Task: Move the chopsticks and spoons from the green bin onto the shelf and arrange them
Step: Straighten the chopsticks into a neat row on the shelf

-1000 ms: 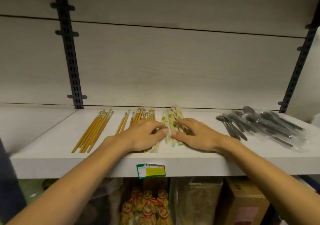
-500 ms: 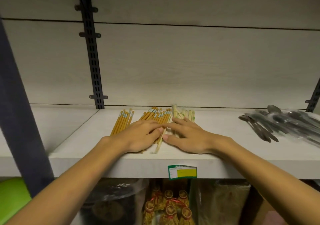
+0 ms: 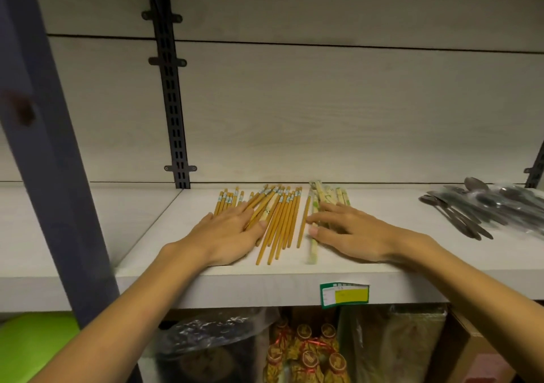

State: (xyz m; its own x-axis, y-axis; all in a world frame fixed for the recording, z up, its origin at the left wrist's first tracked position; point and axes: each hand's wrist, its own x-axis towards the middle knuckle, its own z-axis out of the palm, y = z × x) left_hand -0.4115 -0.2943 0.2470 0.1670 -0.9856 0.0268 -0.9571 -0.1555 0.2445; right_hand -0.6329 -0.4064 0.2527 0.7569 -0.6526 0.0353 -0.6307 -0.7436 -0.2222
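In the head view, you are laying both hands flat on the shelf point(image 3: 382, 267). Your left hand point(image 3: 228, 235) is resting with fingers straight and together on the left part of the brown chopsticks point(image 3: 282, 220), pressing down on them and gripping nothing. Your right hand point(image 3: 350, 229) is lying with fingers spread and only slightly bent over the pale wrapped chopsticks point(image 3: 321, 203), touching them from above and holding none of them. The two groups are sitting near each other at mid-shelf, with a narrow bare strip between them; the brown ones are fanning out, tips unevenly lined up at the front. The spoons point(image 3: 471, 209), in clear wrapping, are lying well apart to the right. A green shape point(image 3: 32, 347), probably the bin, is showing low on the left below the shelf.

These sticks are likely light, stiff and smooth, so they are apt to roll and skid on the bare board; you are better off sweeping them sideways with flat palms, or squaring them by pushing on their ends, than pinching single ones. The wrapped ones probably slide even more easily in their sleeves. The spoons are likely heavier and slippery in plastic; take them by the handles as a bunch.
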